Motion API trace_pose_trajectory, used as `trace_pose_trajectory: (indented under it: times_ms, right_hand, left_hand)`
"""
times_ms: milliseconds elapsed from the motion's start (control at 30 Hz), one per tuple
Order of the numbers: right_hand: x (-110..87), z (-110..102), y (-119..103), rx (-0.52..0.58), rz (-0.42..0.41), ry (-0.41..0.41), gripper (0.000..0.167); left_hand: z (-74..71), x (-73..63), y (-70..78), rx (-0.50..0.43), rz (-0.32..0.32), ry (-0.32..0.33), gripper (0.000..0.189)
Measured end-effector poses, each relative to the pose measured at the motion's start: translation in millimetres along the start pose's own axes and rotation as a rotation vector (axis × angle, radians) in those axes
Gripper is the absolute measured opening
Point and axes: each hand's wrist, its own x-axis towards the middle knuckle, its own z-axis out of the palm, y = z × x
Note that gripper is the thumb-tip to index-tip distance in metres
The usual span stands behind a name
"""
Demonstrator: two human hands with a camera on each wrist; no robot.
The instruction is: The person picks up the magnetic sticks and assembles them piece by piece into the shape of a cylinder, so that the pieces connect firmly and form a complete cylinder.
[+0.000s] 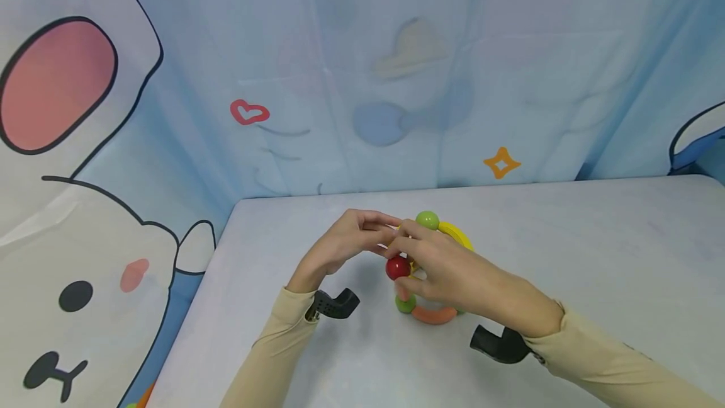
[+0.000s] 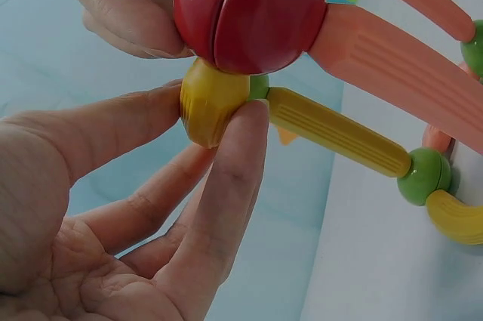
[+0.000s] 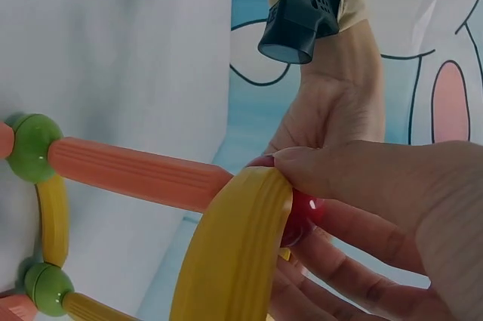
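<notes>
A frame of coloured rods and balls stands on the table, its red ball (image 1: 398, 267) at the near left. My left hand (image 1: 354, 238) pinches a short yellow rod (image 2: 213, 102) between thumb and fingers, just beside the red ball. My right hand (image 1: 436, 263) holds the red ball, its thumb by the end of a thick yellow curved rod (image 3: 234, 245). An orange rod (image 3: 136, 172) runs from the red ball towards a green ball (image 3: 35, 147). In the head view my hands cover much of the frame's middle.
The white table (image 1: 595, 257) ends at a blue patterned curtain (image 1: 340, 143) behind. At the left hangs a printed white animal figure (image 1: 113, 225). A black wrist camera (image 1: 337, 304) sits on the left wrist, and another black camera (image 1: 501, 345) on the right.
</notes>
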Motion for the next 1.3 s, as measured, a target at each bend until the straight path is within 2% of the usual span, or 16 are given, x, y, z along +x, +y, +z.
trace_pose_trajectory:
  times_ms: [167, 367, 433, 567, 633, 700, 767, 867, 1000, 1133, 1300]
  right_hand:
    - [-1.6, 0.1, -0.2, 0.005, -0.011, 0.014, 0.024]
    - [-8.1, -13.2, 0.9, 0.059, 0.076, 0.022, 0.017]
    - [-12.9, -22.9, 4.8, 0.066, 0.086, 0.074, 0.016]
    - [-30.6, -40.2, 21.8, 0.038, 0.083, 0.256, 0.020]
    - [-44.4, -44.2, 35.0, 0.011, 0.120, 0.336, 0.024]
    - [-59.7, -43.0, 49.4, -0.008, 0.205, 0.374, 0.025]
    - [-74.5, -35.1, 64.0, -0.003, 0.283, 0.356, 0.026]
    - [-91.4, -12.4, 79.6, 0.058, 0.377, 0.242, 0.029]
    - [-102.0, 24.9, 88.6, 0.203, 0.414, 0.104, 0.039]
    - [-100.7, 48.0, 91.2, 0.270, 0.413, 0.110, 0.036]
    - [-95.2, 54.0, 90.7, 0.260, 0.422, 0.158, 0.032]
  left_hand:
    - [0.9, 0.1, -0.7, -0.008, -0.008, -0.001, 0.035]
    - [0.7, 0.7, -5.7, -0.020, 0.018, -0.009, 0.037]
    - [1.4, -0.1, -9.0, -0.003, 0.043, -0.003, 0.038]
    - [4.4, -6.2, -23.2, 0.061, 0.090, 0.021, 0.036]
    - [6.3, -11.4, -35.2, 0.107, 0.099, 0.016, 0.036]
    - [8.6, -17.4, -48.8, 0.169, 0.102, -0.003, 0.039]
    - [12.2, -22.8, -62.6, 0.227, 0.095, -0.031, 0.044]
    - [20.5, -27.2, -79.1, 0.285, 0.095, -0.057, 0.051]
    - [33.7, -24.7, -90.7, 0.295, 0.147, -0.045, 0.045]
    - [45.0, -20.1, -92.7, 0.331, 0.180, 0.018, 0.024]
    - [52.4, -19.6, -92.7, 0.362, 0.157, 0.085, 0.016]
